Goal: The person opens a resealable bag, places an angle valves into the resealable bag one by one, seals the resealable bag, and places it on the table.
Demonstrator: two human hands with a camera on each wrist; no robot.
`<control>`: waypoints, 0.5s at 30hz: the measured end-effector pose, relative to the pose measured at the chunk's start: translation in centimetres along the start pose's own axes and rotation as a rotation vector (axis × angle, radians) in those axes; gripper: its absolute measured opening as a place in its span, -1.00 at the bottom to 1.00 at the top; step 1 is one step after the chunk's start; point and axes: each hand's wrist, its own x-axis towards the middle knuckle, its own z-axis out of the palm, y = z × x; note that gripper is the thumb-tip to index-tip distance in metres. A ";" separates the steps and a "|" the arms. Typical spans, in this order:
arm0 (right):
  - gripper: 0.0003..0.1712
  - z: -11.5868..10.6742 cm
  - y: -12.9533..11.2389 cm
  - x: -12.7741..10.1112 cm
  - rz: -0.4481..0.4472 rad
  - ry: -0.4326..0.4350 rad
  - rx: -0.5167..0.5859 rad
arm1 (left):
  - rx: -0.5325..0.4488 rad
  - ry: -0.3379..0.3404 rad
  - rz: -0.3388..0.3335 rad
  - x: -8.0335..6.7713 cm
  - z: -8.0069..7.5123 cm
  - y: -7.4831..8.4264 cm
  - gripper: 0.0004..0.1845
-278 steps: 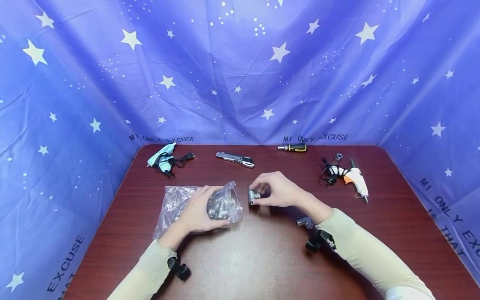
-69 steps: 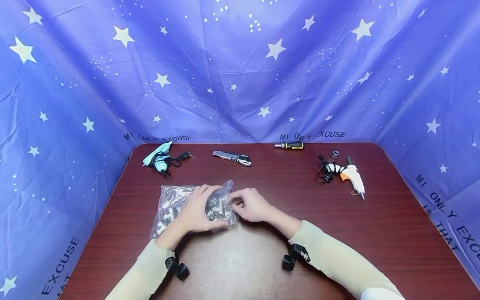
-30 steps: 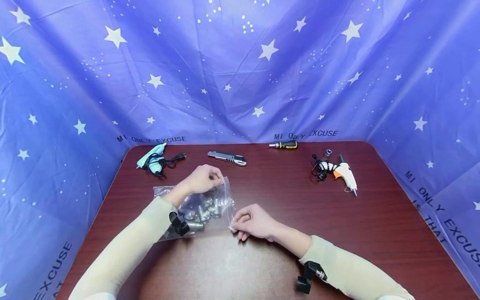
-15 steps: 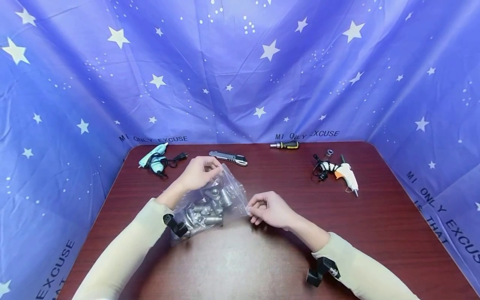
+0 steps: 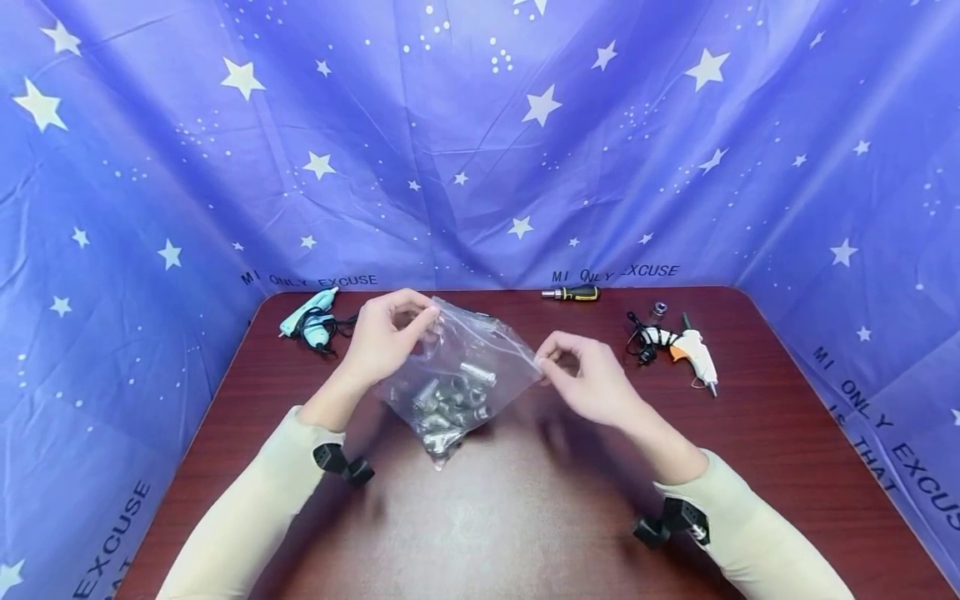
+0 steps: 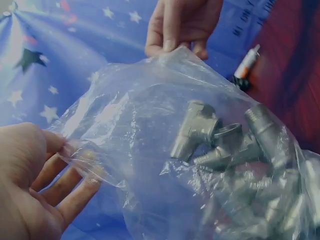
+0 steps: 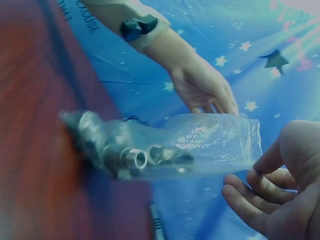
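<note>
A clear plastic bag [image 5: 480, 354] hangs above the dark red table [image 5: 750, 450], with several grey metal pipe fittings [image 5: 450, 408] bunched in its low end. My left hand [image 5: 427, 315] pinches the bag's upper left corner. At the upper right corner my right hand [image 5: 543, 356] pinches the bag's edge. In the left wrist view the bag [image 6: 140, 125] stretches between the left hand's fingers [image 6: 65, 180] and the right hand [image 6: 182, 25], with the threaded fittings [image 6: 225, 145] showing through the plastic. The right wrist view shows the bag [image 7: 210, 140] held taut and the fittings [image 7: 130, 157] sagging to the left.
A teal glue gun [image 5: 311, 315] with its cord lies at the back left. A screwdriver [image 5: 573, 293] lies at the back middle. A white and orange glue gun [image 5: 693, 350] and a small metal ring [image 5: 659, 308] lie at the back right. Blue star-printed cloth [image 5: 480, 150] walls in the table.
Both hands have lifted the bag off the table by its top corners, and the fittings have slid to its low end. Earlier the right hand held one fitting beside the bag.
</note>
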 end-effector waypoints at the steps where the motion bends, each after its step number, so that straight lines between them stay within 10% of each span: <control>1: -0.88 -0.4 -0.3 0.1 -0.020 0.023 -0.023 | -0.033 0.014 0.012 -0.1 0.0 0.3 -0.89; 15: -0.90 -4.8 -3.7 0.1 -0.207 0.213 -0.065 | -0.386 0.147 0.092 -3.5 1.9 3.6 -0.86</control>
